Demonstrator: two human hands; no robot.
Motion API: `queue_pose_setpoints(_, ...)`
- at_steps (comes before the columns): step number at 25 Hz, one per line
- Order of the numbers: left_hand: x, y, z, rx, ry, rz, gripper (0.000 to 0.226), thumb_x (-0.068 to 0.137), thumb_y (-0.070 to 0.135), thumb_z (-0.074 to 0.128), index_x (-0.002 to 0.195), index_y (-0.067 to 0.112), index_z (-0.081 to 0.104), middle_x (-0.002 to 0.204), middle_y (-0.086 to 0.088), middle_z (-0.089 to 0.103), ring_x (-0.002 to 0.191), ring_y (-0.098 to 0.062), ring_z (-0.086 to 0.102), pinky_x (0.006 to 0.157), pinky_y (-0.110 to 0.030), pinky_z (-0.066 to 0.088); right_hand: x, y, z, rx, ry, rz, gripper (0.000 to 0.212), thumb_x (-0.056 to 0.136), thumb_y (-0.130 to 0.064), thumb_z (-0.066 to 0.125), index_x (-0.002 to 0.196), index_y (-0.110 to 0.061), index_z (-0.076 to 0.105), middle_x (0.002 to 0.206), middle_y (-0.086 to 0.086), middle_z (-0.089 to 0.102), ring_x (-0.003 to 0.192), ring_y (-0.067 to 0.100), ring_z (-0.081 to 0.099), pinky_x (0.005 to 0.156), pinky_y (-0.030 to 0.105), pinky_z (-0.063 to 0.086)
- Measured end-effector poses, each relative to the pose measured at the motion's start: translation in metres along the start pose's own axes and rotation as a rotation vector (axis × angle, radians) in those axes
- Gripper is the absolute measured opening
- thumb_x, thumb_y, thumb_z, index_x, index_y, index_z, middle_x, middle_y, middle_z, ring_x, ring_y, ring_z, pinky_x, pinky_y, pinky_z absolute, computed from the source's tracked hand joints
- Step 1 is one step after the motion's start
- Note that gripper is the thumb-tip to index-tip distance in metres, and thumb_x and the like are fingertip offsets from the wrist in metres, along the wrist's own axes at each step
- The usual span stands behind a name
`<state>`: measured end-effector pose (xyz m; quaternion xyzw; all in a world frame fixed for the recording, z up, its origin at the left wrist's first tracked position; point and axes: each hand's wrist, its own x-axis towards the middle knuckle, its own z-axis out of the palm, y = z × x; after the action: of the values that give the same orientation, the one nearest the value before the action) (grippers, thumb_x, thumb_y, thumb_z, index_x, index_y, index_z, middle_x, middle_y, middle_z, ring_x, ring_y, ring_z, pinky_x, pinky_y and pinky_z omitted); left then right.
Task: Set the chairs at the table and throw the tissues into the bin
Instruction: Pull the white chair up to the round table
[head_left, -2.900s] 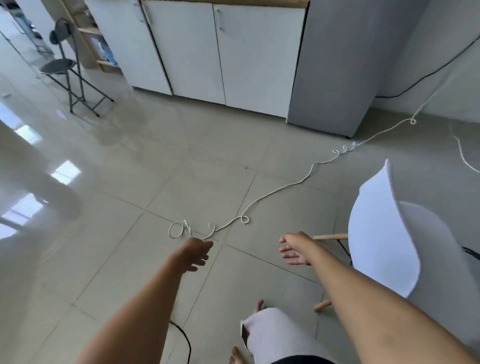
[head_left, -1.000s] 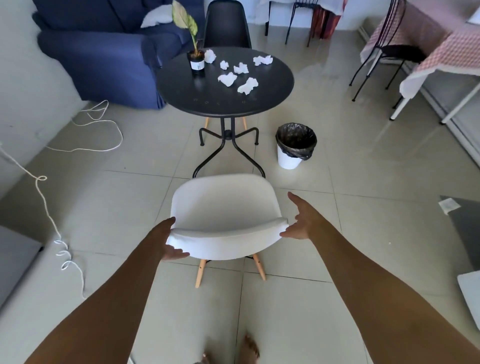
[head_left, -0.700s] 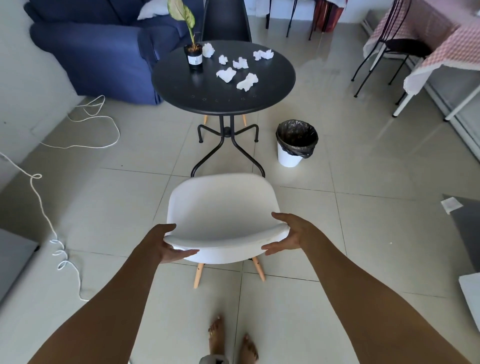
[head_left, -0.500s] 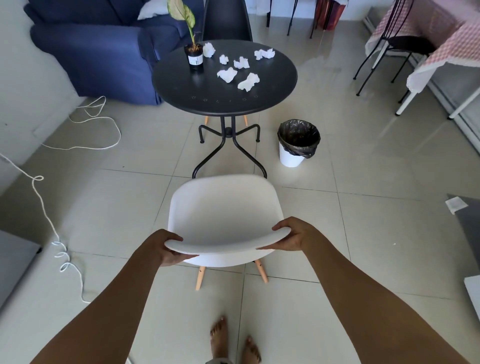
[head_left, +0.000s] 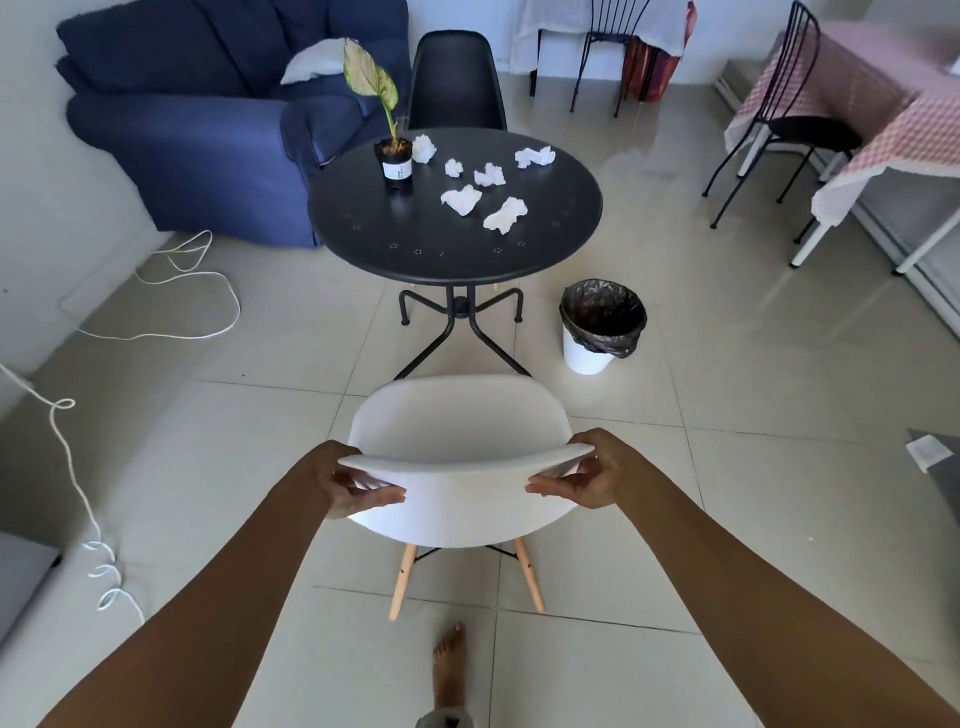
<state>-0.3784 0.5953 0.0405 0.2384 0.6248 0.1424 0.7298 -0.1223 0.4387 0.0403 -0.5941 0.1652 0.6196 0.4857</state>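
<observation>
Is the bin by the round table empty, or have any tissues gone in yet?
Looks empty: the bin shows only its dark liner, and six crumpled tissues lie on the table.

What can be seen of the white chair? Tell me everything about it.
The white chair has a smooth, moulded shell that looks like plastic, on splayed pale wooden legs braced with thin dark rods. It stands upright on the tiled floor, seat facing the round black table, short of it and not tucked in. The left hand and right hand grip the two ends of its backrest's top edge. A bin stands ahead to its right, apart from it.
</observation>
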Motion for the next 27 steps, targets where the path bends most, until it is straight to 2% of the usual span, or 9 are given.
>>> queue_pose_setpoints(3, 0.019, 0.039, 0.017, 0.126, -0.01, -0.049, 0.017, 0.07, 0.017, 0.084, 0.056, 0.016, 0.075, 0.061, 0.004, 0.077, 0.063, -0.004, 0.075, 0.08, -0.02, 0.06, 0.016, -0.025, 0.014, 0.04, -0.045, -0.02, 0.033, 0.079, 0.01, 0.048, 0.112, 0.009, 0.051, 0.103, 0.032, 0.052, 0.095, 0.057, 0.055, 0.063, 0.061, 0.054)
queue_pose_setpoints(5, 0.03, 0.059, 0.028, 0.142, -0.011, -0.075, 0.02, 0.067, 0.019, 0.086, 0.062, 0.018, 0.067, 0.055, 0.016, 0.072, 0.063, 0.006, 0.07, 0.063, -0.002, 0.052, 0.03, -0.042, 0.024, 0.095, -0.061, -0.03, 0.024, 0.079, 0.01, 0.046, 0.101, 0.007, 0.054, 0.097, 0.025, 0.054, 0.092, 0.054, 0.056, 0.065, 0.062, 0.052)
queue_pose_setpoints(8, 0.054, 0.087, 0.038, 0.059, -0.05, -0.027, 0.002, 0.087, -0.003, 0.058, 0.087, -0.005, 0.059, 0.113, -0.017, 0.068, 0.117, -0.036, 0.06, 0.098, -0.039, 0.052, 0.057, -0.066, 0.035, 0.182, -0.047, -0.056, 0.025, 0.079, 0.008, 0.046, 0.101, 0.0, 0.054, 0.104, 0.021, 0.057, 0.099, 0.048, 0.056, 0.064, 0.063, 0.055)
queue_pose_setpoints(10, 0.066, 0.106, 0.045, 0.057, -0.05, -0.08, 0.017, 0.088, -0.009, 0.041, 0.101, -0.006, 0.052, 0.136, -0.027, 0.05, 0.123, -0.045, 0.052, 0.101, -0.052, 0.047, 0.074, -0.079, 0.04, 0.189, -0.037, -0.064, 0.034, 0.078, 0.006, 0.045, 0.11, -0.005, 0.052, 0.127, 0.021, 0.056, 0.108, 0.045, 0.057, 0.062, 0.058, 0.058)
queue_pose_setpoints(12, 0.077, 0.12, 0.053, 0.059, -0.07, -0.087, 0.016, 0.09, -0.009, 0.038, 0.092, -0.003, 0.052, 0.131, -0.027, 0.052, 0.103, -0.041, 0.059, 0.092, -0.05, 0.052, 0.089, -0.091, 0.045, 0.172, -0.038, -0.074, 0.04, 0.076, 0.005, 0.045, 0.114, -0.007, 0.052, 0.137, 0.019, 0.052, 0.11, 0.041, 0.06, 0.063, 0.051, 0.059)
queue_pose_setpoints(15, 0.09, 0.136, 0.062, 0.036, -0.06, -0.116, 0.021, 0.091, -0.01, 0.036, 0.08, -0.001, 0.052, 0.094, -0.018, 0.057, 0.075, -0.034, 0.055, 0.068, -0.047, 0.056, 0.107, -0.105, 0.048, 0.144, -0.048, -0.085, 0.038, 0.077, 0.004, 0.044, 0.112, -0.008, 0.05, 0.12, 0.02, 0.056, 0.08, 0.037, 0.072, 0.061, 0.045, 0.059)
queue_pose_setpoints(20, 0.098, 0.148, 0.071, 0.005, -0.071, -0.139, 0.022, 0.088, -0.01, 0.034, 0.084, -0.002, 0.054, 0.088, -0.018, 0.058, 0.078, -0.036, 0.056, 0.078, -0.049, 0.053, 0.122, -0.116, 0.045, 0.176, -0.071, -0.073, 0.039, 0.078, 0.004, 0.041, 0.114, -0.007, 0.051, 0.118, 0.018, 0.056, 0.073, 0.039, 0.073, 0.061, 0.044, 0.059)
queue_pose_setpoints(25, 0.103, 0.148, 0.073, 0.037, -0.054, -0.102, 0.019, 0.087, -0.01, 0.035, 0.086, -0.004, 0.054, 0.093, -0.021, 0.058, 0.082, -0.04, 0.056, 0.092, -0.052, 0.049, 0.121, -0.116, 0.047, 0.216, -0.029, -0.086, 0.05, 0.076, 0.001, 0.049, 0.126, -0.005, 0.051, 0.128, 0.017, 0.054, 0.103, 0.042, 0.064, 0.065, 0.052, 0.059)
queue_pose_setpoints(27, 0.109, 0.146, 0.071, 0.033, -0.036, -0.091, 0.015, 0.087, -0.006, 0.04, 0.093, -0.004, 0.053, 0.105, -0.024, 0.058, 0.093, -0.045, 0.058, 0.097, -0.053, 0.047, 0.117, -0.113, 0.049, 0.231, 0.023, -0.106, 0.049, 0.081, -0.007, 0.055, 0.129, -0.006, 0.047, 0.116, 0.023, 0.058, 0.094, 0.042, 0.065, 0.068, 0.053, 0.06)
